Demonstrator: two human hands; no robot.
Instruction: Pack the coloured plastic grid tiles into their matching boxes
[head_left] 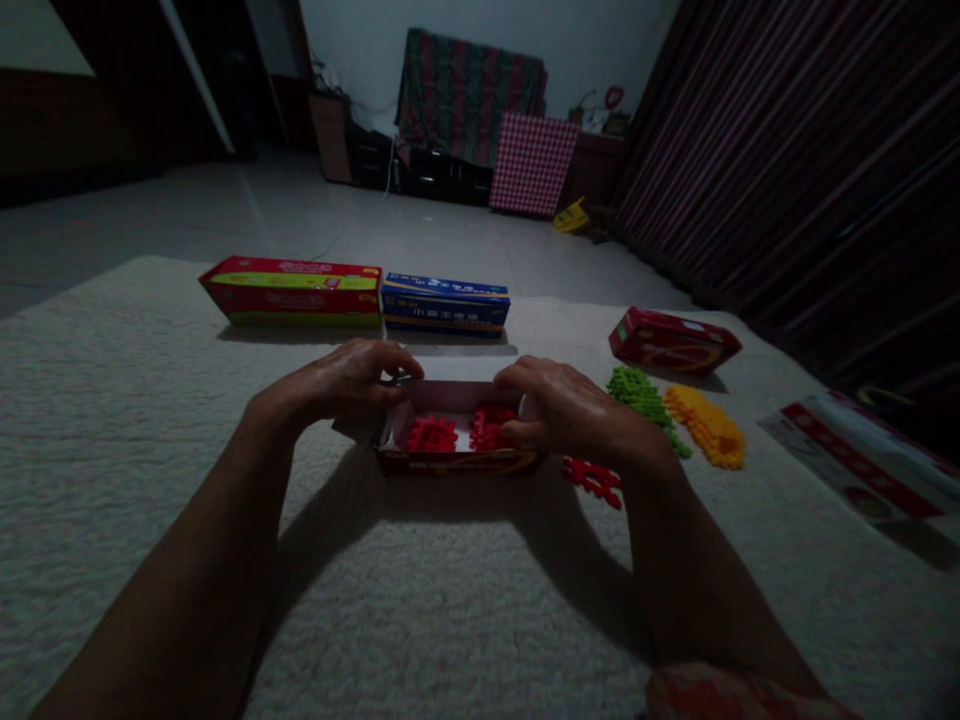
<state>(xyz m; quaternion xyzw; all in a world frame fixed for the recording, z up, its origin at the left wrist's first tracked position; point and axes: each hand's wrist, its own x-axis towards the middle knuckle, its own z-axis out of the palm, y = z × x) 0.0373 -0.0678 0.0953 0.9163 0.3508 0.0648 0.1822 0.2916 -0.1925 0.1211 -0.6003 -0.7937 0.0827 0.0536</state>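
An open small cardboard box (457, 464), dark red outside and white inside, lies between my hands on the cream quilted cloth. Two groups of red plastic interlocking pieces (432, 435) sit in it, left and right. My left hand (349, 382) has closed its thumb and fingers on the box's rear left corner, by the raised lid. At the right end, my right hand (559, 405) grips the box, its fingers at the lid and its thumb reaching inside near the red pieces. More red pieces (592, 482) lie outside, beside my right wrist, which partly hides them.
Green pieces (646, 402) and yellow pieces (706, 427) lie in rows at the right. Behind them is a closed red box (673, 342). A red-and-yellow-green carton (300, 293) and a blue carton (445, 305) stand farther back. A white-and-red package (870, 455) lies far right.
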